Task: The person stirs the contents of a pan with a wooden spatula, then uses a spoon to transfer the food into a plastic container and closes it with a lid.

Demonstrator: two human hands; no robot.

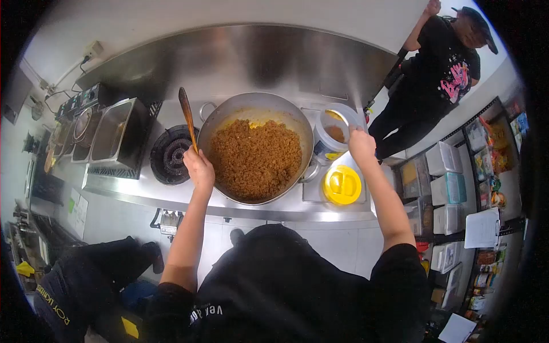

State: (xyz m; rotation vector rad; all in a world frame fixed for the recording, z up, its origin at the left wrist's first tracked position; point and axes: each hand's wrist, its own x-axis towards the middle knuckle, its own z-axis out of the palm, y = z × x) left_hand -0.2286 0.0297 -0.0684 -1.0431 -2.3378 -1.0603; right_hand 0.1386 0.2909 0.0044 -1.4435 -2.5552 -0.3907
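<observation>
Left hand (199, 170) and right hand (361, 144) are being held out over the counter (143, 187), each closed around a utensil. From the left: a rectangular metal basin (113, 140) is standing toward the counter's end, followed by a round black burner (173, 154). Next, a wooden utensil (187, 117) is being gripped by the left hand, fingers wrapped round it at the pot's left rim; its far end is pointing up and away. At centre, brown crumbly food (257, 154) is being contained in a wide metal pot (257, 106). Beside the pot, a metal utensil (341, 118) is being grasped by the right hand, fingers folded, above a translucent tub (326, 147) holding brownish powder (336, 134); contact with the powder cannot be told. Nearer, a round yellow lid (342, 184) is lying flat. Farther right, a person (437, 74) in black is standing, one arm being raised.
</observation>
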